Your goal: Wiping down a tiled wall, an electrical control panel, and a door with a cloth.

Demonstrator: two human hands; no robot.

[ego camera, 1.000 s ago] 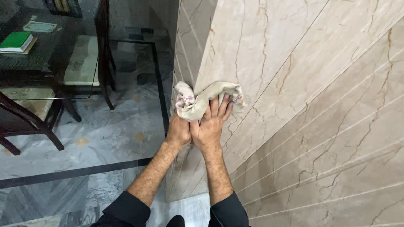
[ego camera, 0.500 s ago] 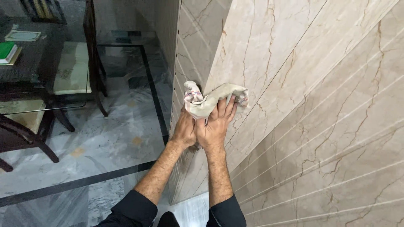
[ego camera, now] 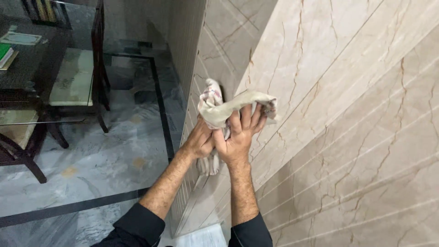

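While both hands grip it, the pale cloth (ego camera: pixel 219 107) presses the marble wall (ego camera: pixel 329 91): right hand (ego camera: pixel 238 135) clamped on its middle, left hand (ego camera: pixel 201 139) just beside, clutching the lower end.

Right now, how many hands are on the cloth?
2. The left hand grips the cloth from below, and the right hand presses it against the marble wall.

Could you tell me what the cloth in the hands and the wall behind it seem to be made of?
The cloth looks like soft woven fabric, off-white and matte: it bunches and folds in both hands. The wall looks like polished beige marble or marble-look tile: brown veins, a faint sheen and straight grooved lines; which of the two is unclear.
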